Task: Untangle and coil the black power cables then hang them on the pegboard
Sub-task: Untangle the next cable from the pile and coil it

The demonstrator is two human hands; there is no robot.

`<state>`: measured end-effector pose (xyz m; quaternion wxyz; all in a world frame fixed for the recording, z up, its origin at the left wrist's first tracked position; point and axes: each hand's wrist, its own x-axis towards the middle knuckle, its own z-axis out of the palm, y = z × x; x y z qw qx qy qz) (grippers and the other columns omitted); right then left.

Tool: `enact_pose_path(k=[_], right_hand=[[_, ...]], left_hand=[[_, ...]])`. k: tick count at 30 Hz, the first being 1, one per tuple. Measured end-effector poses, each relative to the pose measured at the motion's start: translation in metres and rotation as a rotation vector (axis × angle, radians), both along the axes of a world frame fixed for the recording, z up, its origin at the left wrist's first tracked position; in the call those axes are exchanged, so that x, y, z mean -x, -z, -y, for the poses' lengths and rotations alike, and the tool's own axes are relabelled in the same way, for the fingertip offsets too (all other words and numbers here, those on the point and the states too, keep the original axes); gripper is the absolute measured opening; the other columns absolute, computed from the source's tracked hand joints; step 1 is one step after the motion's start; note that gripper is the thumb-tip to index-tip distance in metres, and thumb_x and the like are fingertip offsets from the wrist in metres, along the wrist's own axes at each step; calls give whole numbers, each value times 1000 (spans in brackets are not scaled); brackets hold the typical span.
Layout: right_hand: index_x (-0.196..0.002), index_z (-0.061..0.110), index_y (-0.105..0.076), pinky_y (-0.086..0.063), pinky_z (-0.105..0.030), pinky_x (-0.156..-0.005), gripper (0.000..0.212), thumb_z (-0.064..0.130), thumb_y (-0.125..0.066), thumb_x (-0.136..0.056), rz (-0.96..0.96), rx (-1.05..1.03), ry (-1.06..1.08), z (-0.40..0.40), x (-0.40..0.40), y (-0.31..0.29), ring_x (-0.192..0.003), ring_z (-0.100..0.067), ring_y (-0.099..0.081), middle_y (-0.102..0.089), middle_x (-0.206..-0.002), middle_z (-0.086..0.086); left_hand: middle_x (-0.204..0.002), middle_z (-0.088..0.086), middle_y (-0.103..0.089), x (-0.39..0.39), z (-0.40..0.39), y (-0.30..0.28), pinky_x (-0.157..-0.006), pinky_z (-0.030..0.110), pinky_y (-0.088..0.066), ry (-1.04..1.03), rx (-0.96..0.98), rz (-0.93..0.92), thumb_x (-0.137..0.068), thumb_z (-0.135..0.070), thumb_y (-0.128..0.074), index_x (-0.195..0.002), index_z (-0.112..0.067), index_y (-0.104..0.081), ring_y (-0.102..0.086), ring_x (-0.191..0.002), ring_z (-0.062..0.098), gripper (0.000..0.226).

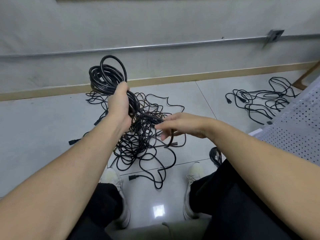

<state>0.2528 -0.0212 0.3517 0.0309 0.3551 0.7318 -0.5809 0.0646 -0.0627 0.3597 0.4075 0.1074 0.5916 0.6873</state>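
My left hand (119, 106) grips a coil of black power cable (105, 75), held up above the floor with its loops standing over my fist. One strand runs from the coil down to my right hand (181, 125), whose fingers curl around that cable end (170, 139). Below both hands a large tangle of black cables (142, 141) lies on the tiled floor, with plugs sticking out at its edges. A white perforated pegboard (297, 134) lies at the right.
A second, smaller heap of black cables (259, 101) lies on the floor at the right near the pegboard. A grey wall with a metal conduit (155, 46) runs across the back. My feet in white shoes (112, 181) stand at the tangle's near edge.
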Motion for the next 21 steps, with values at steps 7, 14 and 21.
enact_pose_path(k=[7, 14, 21], right_hand=[[-96, 1, -63, -42, -50, -68, 23, 24, -65, -99, -254, -124, 144, -3, -4, 0, -54, -23, -42, -43, -58, -1], [-85, 18, -76, -41, -24, -52, 16, 27, -69, -97, -374, -371, 368, -3, -2, -3, -53, -7, -40, -45, -55, 13], [-79, 18, -74, -28, -27, -53, 16, 31, -83, -82, -359, -228, 592, -17, -8, -8, -53, -11, -34, -46, -49, 17]], left_hand=[[-70, -1, -54, 10, 3, 6, -50, 23, -42, 45, 196, -167, -83, -21, -64, -90, -14, -60, -52, -58, 18, 11], [-98, -2, -73, -14, 9, 12, -89, 39, -53, 425, 289, -462, -84, -54, -74, -79, -22, -77, -67, -93, 19, 33], [-103, 3, -77, -38, 18, 2, -105, 49, -50, 622, 333, -458, -42, -104, -58, -82, -28, -81, -67, -101, 25, 89]])
